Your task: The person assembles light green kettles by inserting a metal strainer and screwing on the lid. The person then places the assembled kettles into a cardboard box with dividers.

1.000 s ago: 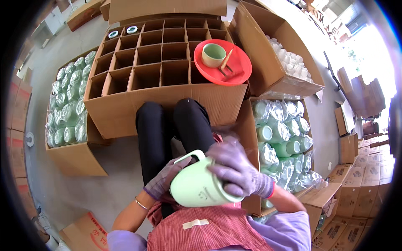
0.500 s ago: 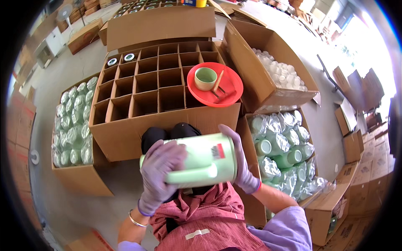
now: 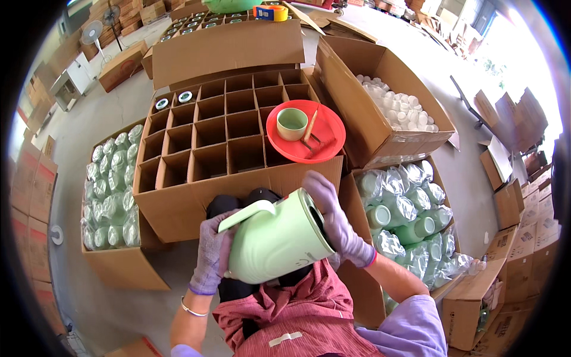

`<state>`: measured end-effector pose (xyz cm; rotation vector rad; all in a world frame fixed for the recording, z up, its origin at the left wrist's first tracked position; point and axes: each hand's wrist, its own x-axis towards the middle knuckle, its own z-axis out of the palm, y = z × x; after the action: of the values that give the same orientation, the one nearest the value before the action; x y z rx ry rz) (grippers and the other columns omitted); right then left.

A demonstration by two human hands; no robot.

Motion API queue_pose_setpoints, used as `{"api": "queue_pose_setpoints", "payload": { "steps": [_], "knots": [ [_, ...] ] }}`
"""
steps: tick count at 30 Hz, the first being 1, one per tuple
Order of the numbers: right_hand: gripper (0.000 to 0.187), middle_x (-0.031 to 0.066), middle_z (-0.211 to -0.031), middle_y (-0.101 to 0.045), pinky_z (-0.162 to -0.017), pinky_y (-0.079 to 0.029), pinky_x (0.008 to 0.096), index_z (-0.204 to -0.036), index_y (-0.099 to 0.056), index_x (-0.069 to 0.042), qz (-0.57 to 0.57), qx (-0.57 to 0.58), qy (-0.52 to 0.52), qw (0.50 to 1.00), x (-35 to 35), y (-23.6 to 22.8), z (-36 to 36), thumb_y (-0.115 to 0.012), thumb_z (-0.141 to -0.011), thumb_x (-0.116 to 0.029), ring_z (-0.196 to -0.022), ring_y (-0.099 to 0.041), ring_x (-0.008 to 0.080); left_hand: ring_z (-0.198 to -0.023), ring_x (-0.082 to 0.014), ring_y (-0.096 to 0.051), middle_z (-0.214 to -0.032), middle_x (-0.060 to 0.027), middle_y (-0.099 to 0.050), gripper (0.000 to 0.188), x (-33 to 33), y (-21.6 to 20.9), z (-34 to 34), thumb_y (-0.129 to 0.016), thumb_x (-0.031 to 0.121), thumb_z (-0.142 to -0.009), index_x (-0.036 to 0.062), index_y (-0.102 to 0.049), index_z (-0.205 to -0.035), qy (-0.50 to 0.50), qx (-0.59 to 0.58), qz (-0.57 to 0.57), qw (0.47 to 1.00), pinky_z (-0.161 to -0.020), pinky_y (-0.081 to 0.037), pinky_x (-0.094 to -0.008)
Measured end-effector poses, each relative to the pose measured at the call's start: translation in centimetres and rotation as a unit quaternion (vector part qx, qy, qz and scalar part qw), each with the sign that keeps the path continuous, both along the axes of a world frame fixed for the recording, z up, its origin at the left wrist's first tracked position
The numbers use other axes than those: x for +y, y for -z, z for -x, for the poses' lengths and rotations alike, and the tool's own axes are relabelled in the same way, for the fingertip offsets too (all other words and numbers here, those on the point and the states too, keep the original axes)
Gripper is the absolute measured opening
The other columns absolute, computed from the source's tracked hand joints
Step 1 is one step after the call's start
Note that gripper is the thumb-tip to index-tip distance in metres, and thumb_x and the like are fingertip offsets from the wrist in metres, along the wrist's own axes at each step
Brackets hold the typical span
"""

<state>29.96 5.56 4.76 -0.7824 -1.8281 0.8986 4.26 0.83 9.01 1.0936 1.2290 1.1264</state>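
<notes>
A pale green vacuum jug lies tilted above my lap, its open dark mouth toward the right and its handle on the upper side. My left hand, in a pale purple glove, grips it around the base end, beside the handle's free end. Against the mouth's rim rests my right hand, gloved too, its fingers stretched along the opening and a part of it under the rim. Beyond the jug, a red plastic dish holds a green cup and a wooden-handled tool.
The dish sits on a divided carton with two jugs at its far left corner. Bagged green jugs fill the left carton and right carton. Another carton holds white cups. Tape lies farther back.
The jug has turned over in my hands: its handle went from the near side to the upper side, and its mouth now shows. My right fingers have straightened beside the rim.
</notes>
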Motion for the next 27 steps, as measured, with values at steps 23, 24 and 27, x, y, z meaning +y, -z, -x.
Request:
{"api": "queue_pose_setpoints", "payload": {
  "steps": [23,24,27],
  "knots": [
    [0.04,0.0143,-0.12,-0.06,-0.089,-0.051,0.0459,-0.117,-0.068,-0.013,-0.09,-0.662,-0.021,0.744,22.8,2.3,-5.0,-0.068,-0.078,-0.019,-0.108,-0.062,0.0333,-0.081,-0.0135,-0.065,-0.091,-0.0084,-0.069,0.039,1.7,4.4,10.7,-0.046,0.028,-0.104,-0.0048,-0.067,-0.101,-0.032,0.147,0.056,0.987,-0.074,-0.051,-0.0268],
    [0.04,0.0161,-0.117,-0.062,-0.087,-0.052,0.0447,-0.117,-0.068,-0.012,-0.061,-0.585,-0.046,0.808,23.0,2.0,-5.7,-0.067,-0.077,-0.019,-0.104,-0.064,0.0335,-0.081,-0.0133,-0.064,-0.091,-0.0084,-0.069,0.039,1.6,4.7,11.1,-0.047,0.029,-0.103,-0.0047,-0.067,-0.101,-0.028,0.134,0.06,0.989,-0.074,-0.051,-0.027],
    [0.031,0.0096,-0.087,-0.064,-0.068,-0.053,0.0319,-0.109,-0.065,-0.005,0.164,-0.409,0.031,0.897,21.4,-2.7,-4.5,-0.064,-0.08,-0.015,-0.077,-0.066,0.0206,-0.08,-0.0126,-0.063,-0.089,-0.008,-0.068,0.041,1.5,4.3,11.8,-0.049,0.032,-0.103,-0.0043,-0.067,-0.1,-0.025,0.129,0.054,0.99,-0.073,-0.05,-0.0272]
  ]
}}
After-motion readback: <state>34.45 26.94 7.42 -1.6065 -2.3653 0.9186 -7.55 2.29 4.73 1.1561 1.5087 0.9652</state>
